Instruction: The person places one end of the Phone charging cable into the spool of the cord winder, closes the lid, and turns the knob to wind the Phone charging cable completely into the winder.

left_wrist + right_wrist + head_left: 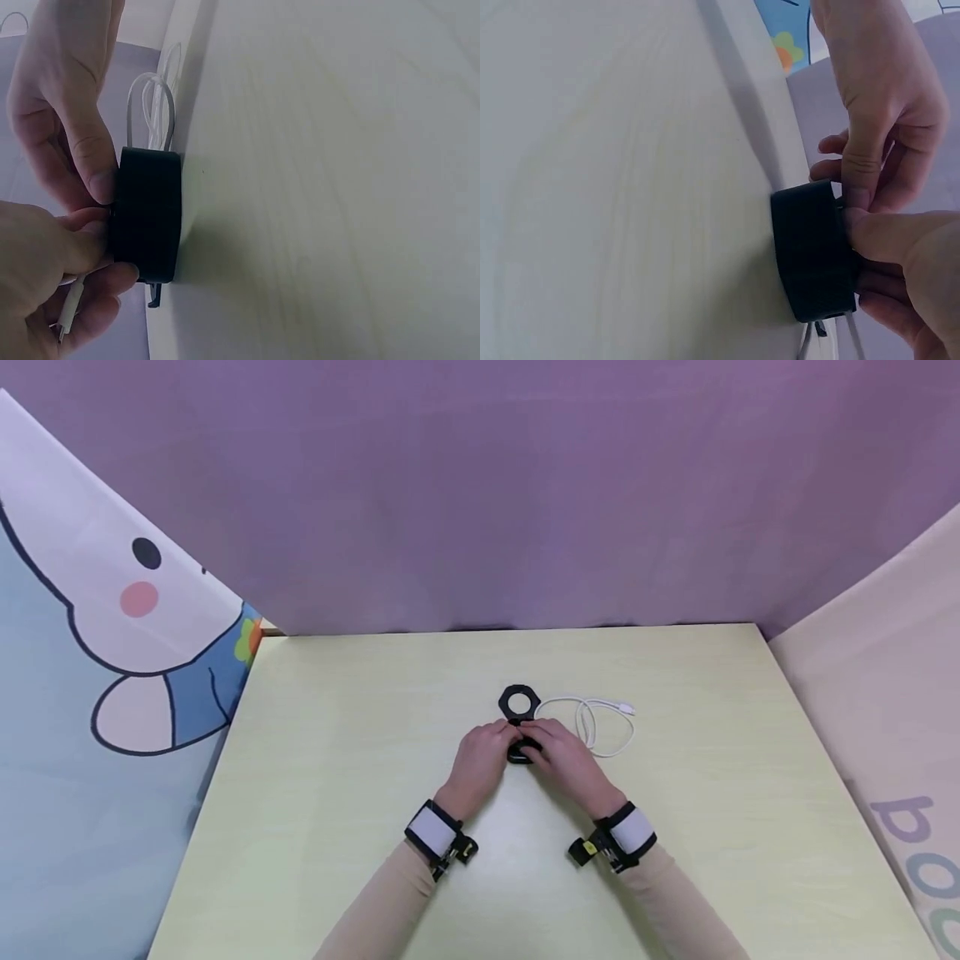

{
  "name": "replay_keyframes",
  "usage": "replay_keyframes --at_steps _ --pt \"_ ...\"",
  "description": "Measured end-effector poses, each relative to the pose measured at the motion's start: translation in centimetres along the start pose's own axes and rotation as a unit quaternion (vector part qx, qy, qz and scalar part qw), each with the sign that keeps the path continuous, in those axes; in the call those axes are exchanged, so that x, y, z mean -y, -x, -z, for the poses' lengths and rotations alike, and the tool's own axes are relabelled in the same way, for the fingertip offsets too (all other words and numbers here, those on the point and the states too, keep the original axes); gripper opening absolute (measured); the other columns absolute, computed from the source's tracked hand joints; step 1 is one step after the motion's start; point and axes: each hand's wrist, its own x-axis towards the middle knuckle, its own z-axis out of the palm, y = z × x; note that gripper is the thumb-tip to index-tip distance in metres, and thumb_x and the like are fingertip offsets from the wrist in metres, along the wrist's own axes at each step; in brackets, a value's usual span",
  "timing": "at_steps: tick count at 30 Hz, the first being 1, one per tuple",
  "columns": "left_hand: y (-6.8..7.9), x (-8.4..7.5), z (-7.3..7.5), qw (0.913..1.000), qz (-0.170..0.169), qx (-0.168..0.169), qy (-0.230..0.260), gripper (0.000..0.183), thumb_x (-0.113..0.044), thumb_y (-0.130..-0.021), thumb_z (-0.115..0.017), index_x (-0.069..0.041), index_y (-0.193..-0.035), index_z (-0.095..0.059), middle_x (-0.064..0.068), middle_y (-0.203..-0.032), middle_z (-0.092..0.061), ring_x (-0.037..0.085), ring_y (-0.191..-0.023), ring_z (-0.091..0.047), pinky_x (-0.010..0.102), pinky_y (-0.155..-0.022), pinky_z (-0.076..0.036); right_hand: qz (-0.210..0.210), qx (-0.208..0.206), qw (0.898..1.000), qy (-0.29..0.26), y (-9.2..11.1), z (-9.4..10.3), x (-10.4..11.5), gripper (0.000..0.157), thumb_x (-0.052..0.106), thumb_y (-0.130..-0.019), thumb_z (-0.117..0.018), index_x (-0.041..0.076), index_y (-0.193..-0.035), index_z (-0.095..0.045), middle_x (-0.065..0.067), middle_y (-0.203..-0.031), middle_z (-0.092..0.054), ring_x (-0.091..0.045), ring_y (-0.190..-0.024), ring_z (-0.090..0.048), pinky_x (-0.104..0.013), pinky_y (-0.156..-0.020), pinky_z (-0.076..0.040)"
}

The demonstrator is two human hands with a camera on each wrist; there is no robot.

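A small black case (519,757) stands on the table between both hands, its thick side wall facing the wrist cameras. Beyond it lies a black hexagonal ring-shaped part (506,702), which looks like its opened lid. My left hand (482,764) pinches a white cable at the case's rim; the cable's plug (71,306) pokes out beside its fingers. The right hand (572,763) grips the case, thumb at the rim, close against the left thumb. Fingers hide the inside of the case.
The rest of the white cable (587,727) lies in loose loops right of the case, a plug at its far end. The pale wooden table (337,718) ends at a purple curtain (525,510) behind. Printed cloths hang left and right.
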Motion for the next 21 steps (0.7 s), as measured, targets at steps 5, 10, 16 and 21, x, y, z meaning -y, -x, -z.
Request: replay_keyframes --at_steps 5,10,16,21 --pt "0.08 -0.07 -0.07 1.0 0.003 -0.004 -0.006 0.022 0.006 -0.088 -0.073 -0.007 -0.106 -0.075 0.005 -0.097 -0.073 0.02 -0.083 -0.071 0.032 -0.072 -0.059 -0.007 0.003 1.0 0.001 -0.06 -0.05 -0.05 0.028 0.01 -0.09 -0.079 0.003 -0.118 -0.075 -0.011 -0.121 -0.072 -0.027 -0.112 -0.067 -0.039 -0.1 -0.055" --pt "0.33 0.05 -0.4 0.9997 -0.004 -0.023 -0.007 0.006 -0.004 -0.096 -0.07 -0.003 -0.102 -0.072 0.006 -0.09 -0.069 0.02 -0.078 -0.067 0.031 -0.067 -0.057 -0.01 0.008 1.0 0.003 -0.13 0.08 0.14 0.031 0.01 -0.091 -0.079 0.004 -0.121 -0.074 -0.012 -0.121 -0.072 -0.026 -0.111 -0.067 -0.039 -0.098 -0.056" --pt "0.63 0.46 -0.82 0.9988 0.006 -0.045 -0.018 0.013 -0.016 -0.099 -0.07 -0.004 -0.105 -0.068 0.005 -0.093 -0.066 0.019 -0.08 -0.065 0.03 -0.067 -0.054 -0.011 0.01 1.0 0.011 -0.19 0.25 0.33 0.026 0.008 -0.089 -0.08 0.005 -0.115 -0.076 -0.011 -0.118 -0.074 -0.025 -0.105 -0.068 -0.039 -0.093 -0.058" --pt "0.71 0.72 -0.53 0.9973 0.016 -0.062 -0.036 0.014 -0.024 -0.097 -0.073 -0.01 -0.098 -0.073 0.002 -0.092 -0.066 0.02 -0.084 -0.064 0.032 -0.068 -0.051 -0.015 0.011 1.0 0.023 -0.19 0.29 0.38 0.023 0.008 -0.088 -0.081 0.005 -0.11 -0.078 -0.011 -0.117 -0.074 -0.025 -0.103 -0.068 -0.039 -0.092 -0.058"
